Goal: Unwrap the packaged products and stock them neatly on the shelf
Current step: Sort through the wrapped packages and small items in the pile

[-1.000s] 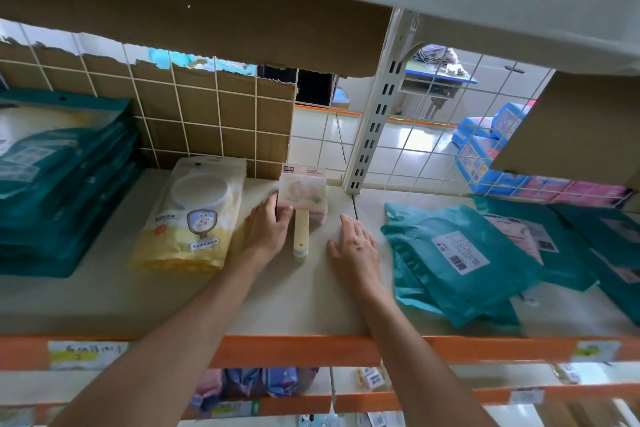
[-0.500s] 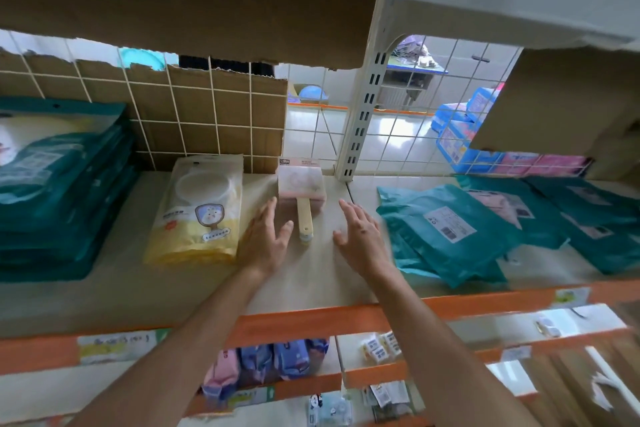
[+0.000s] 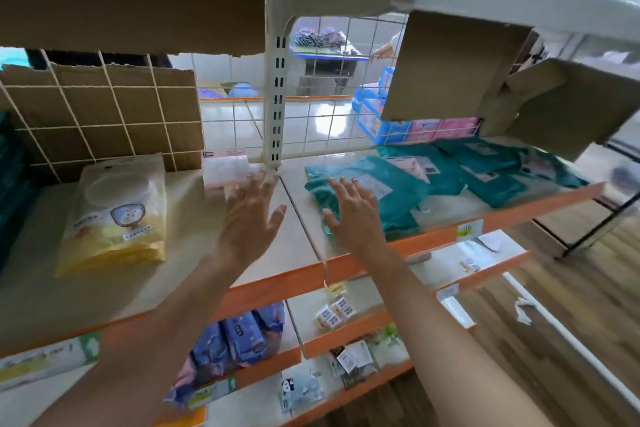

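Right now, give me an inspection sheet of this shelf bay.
Surface: beige shelf board, orange front edge.
Job's things: yellow pouch lying flat at left; pink pack at the back; teal mailer bags piled at right.
Clutter: nothing seen.
Grippers: left hand and right hand open, fingers spread, holding nothing.
Cables: nothing seen.
Surroundings: cardboard behind wire grid; stocked lower shelves; wooden floor.

Behind a white wire grid point(image 3: 313, 114), a glossy pale tiled floor point(image 3: 235, 118) reflects bright light around a grey cabinet point(image 3: 325, 71). A wood-plank floor point(image 3: 571, 340) lies at right.
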`<state>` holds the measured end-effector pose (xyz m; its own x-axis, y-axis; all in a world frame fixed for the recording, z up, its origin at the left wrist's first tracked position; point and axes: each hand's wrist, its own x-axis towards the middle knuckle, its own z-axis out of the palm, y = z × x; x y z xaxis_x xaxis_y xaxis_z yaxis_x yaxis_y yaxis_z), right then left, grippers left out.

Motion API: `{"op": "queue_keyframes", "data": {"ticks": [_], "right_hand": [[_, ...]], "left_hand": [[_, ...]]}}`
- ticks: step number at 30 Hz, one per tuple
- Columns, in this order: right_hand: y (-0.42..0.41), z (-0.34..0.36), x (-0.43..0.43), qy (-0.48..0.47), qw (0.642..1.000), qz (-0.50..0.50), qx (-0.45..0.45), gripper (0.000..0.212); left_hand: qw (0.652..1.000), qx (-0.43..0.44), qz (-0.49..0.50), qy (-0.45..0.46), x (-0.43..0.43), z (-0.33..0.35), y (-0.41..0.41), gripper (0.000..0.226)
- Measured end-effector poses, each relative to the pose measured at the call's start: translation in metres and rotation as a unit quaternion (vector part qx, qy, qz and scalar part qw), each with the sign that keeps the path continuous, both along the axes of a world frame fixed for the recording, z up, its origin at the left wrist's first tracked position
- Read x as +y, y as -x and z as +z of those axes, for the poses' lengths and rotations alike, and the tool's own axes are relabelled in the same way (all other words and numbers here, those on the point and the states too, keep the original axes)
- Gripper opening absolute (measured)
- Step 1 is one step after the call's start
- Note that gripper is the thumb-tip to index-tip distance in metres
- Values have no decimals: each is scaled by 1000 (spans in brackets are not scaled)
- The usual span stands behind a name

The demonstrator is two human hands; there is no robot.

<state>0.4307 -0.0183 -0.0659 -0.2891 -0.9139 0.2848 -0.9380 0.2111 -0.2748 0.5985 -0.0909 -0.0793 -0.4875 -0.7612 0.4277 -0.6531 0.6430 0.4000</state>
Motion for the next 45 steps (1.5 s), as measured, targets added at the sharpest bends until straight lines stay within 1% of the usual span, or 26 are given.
{"op": "queue_keyframes", "data": {"ticks": [3, 5, 9, 12, 18, 24, 27, 29, 35, 38, 42, 45], "right_hand": [[27, 3, 22, 4, 1000, -14, -1, 58], [48, 5, 38, -2, 1000, -21, -3, 58], [97, 11, 79, -38, 998, -39, 15, 60], [133, 14, 104, -59, 997, -45, 27, 60], [183, 11, 138, -72, 995, -14, 65, 60], [210, 1, 155, -78, 996, 8, 43, 59], [221, -2, 152, -73, 997, 13, 17, 58], [225, -4, 146, -71, 997, 17, 11, 58], [241, -5, 107, -83, 996, 31, 17, 59], [255, 1, 75, -85, 995, 32, 36, 59], [269, 3, 26, -97, 994, 25, 40, 55], [276, -2, -4, -91, 995, -6, 34, 46]], "left_hand": [[999, -27, -18, 18, 10, 4, 26, 54], [998, -46, -29, 10, 20, 8, 46, 53], [993, -99, -41, 39, 52, 12, 91, 54], [991, -123, -50, 34, 79, 14, 122, 55], [991, -128, -24, 23, 124, 13, 165, 55], [985, -172, 8, 8, 145, 6, 188, 57], [983, -185, 13, 7, 143, 4, 194, 57], [985, -175, 7, 10, 137, 5, 198, 56], [984, -180, 18, 4, 98, 4, 217, 55], [984, -178, 29, 6, 66, 6, 226, 54], [981, -180, 65, -28, 17, 11, 233, 54], [974, -204, 77, -67, -13, 9, 232, 57]]}}
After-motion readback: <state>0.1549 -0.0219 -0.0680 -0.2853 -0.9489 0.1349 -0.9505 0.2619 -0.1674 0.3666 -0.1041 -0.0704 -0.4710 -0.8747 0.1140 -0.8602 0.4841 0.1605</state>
